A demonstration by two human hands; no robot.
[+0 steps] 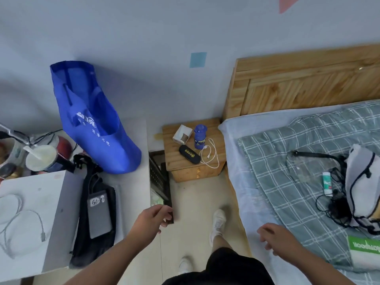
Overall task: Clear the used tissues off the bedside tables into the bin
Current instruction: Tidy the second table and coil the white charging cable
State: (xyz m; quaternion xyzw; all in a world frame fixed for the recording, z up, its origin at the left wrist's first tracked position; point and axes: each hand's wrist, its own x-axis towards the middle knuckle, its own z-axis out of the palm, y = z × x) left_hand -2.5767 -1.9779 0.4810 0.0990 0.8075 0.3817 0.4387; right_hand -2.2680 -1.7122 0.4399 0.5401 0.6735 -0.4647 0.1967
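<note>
A small wooden bedside table stands against the wall beside the bed. On it lie a white paper box with a brown cup, a blue bottle, a black case and a white cable. No loose tissue shows on it. A black mesh bin stands on the floor between the desk and the table, with pale contents inside. My left hand hovers over the bin's near edge, fingers loosely curled and holding nothing. My right hand hangs relaxed near the bed's edge, holding nothing.
A white desk at left carries a blue tote bag, a black bag, a cup and cables. The bed at right holds a checked quilt, a white bag and cords. My feet stand on the beige floor.
</note>
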